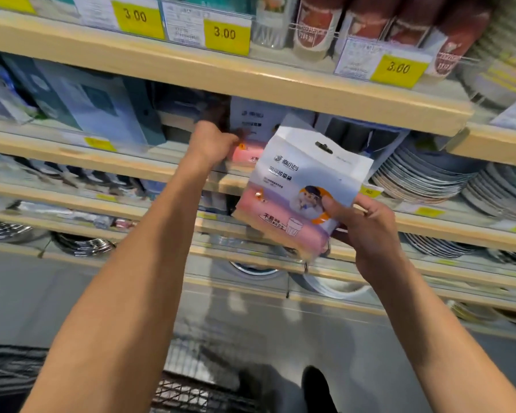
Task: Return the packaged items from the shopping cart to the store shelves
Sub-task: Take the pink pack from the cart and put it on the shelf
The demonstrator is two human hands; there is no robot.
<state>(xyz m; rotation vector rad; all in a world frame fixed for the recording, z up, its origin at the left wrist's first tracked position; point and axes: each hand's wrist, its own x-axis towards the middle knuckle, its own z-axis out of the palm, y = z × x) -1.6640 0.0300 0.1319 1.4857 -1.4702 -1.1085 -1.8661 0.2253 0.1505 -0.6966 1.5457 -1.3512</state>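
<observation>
mid-task. right hand (367, 231) grip holds pack (304, 192) before shelf (191, 171), not yet placed. left hand (213, 144) grips a matching shelved pack (245, 152). cart (191, 394) contents unclear.

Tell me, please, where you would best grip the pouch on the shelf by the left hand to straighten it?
Probably by its lower edge, from the front. The pouch on the shelf stands upright facing the aisle, the upper shelf board hangs close above it, and the left hand already covers its left side, so the pink bottom is the exposed part.
</observation>
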